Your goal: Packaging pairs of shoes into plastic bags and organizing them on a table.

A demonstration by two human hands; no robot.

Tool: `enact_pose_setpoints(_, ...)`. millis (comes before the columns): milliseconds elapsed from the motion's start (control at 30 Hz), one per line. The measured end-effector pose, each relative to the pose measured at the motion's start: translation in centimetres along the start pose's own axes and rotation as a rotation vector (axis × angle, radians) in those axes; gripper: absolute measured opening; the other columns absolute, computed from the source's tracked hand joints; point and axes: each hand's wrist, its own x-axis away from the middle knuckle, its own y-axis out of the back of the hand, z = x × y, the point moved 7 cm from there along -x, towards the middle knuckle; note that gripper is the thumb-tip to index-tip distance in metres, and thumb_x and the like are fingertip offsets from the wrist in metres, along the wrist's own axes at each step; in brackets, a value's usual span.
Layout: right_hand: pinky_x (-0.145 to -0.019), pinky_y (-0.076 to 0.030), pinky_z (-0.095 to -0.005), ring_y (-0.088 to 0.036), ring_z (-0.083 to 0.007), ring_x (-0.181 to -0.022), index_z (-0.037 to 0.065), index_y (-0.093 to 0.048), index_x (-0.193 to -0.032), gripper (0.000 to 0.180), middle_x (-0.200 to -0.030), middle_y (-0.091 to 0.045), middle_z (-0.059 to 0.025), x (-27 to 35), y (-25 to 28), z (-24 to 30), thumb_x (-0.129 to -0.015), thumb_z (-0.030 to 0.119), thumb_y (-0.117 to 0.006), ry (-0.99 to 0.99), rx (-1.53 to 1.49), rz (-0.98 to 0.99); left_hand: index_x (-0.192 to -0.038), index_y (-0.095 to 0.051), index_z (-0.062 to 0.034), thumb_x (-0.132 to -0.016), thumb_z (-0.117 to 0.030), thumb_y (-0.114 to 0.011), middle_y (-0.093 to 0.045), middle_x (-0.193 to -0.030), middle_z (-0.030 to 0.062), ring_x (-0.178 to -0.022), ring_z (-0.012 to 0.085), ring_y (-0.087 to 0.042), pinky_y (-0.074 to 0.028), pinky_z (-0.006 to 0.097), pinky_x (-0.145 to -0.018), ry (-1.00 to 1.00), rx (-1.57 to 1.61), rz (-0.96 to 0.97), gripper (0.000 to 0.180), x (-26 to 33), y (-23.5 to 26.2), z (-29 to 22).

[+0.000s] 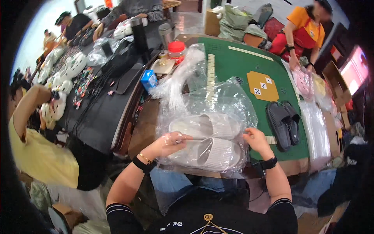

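A pair of pale grey slide slippers (224, 153) lies side by side inside a clear plastic bag (237, 97) on the near part of the table. My left hand (171, 143) is at their heel ends, its fingers and thumb closed on the bag's plastic. On the toe side, my right hand (257, 141) pinches the bag's right edge, with the fingers curled. Loose film spreads beyond the slippers toward the table's middle. Right of my right hand, a pair of black slide slippers (281, 124) rests on the green mat (222, 58).
Left of the bag are a bundle of white strings (175, 84), a blue box (149, 80) and a red-lidded jar (176, 50). Flat clear bags (314, 134) line the right edge. A co-worker in orange (306, 29) handles pink clogs (300, 81); a yellow-sleeved person (43, 152) works at left.
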Motion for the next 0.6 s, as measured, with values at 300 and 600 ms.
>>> enact_pose_setpoints(300,-0.076,-0.052,-0.0409,-0.066,-0.0363,-0.085,0.0,-0.067,-0.099,0.032,-0.091,-0.069,-0.0203,-0.2,-1.2,1.3,-0.083,0.028,-0.067,-0.044,-0.085,0.007,-0.127,-0.056,-0.0057,-0.074,-0.021,-0.076,-0.06,-0.124,0.0149,-0.114,0.0355,-0.055,-0.043,0.045,-0.097,-0.197,-0.62,0.009,0.059,-4.3,-3.7,-3.0)
enact_pose_setpoints(600,-0.071,-0.051,-0.0401,-0.066,-0.0344,-0.08,0.0,-0.067,-0.088,0.027,-0.084,-0.068,-0.0173,0.6,-2.6,-0.5,-0.081,0.026,-0.067,-0.134,-0.172,0.028,-0.107,-0.061,-0.0034,-0.076,-0.013,-0.069,-0.061,-0.103,0.0153,-0.1,0.0352,-0.055,-0.045,0.044,-0.09,-0.198,-0.656,-0.068,0.033,-6.1,-5.4,-2.9)
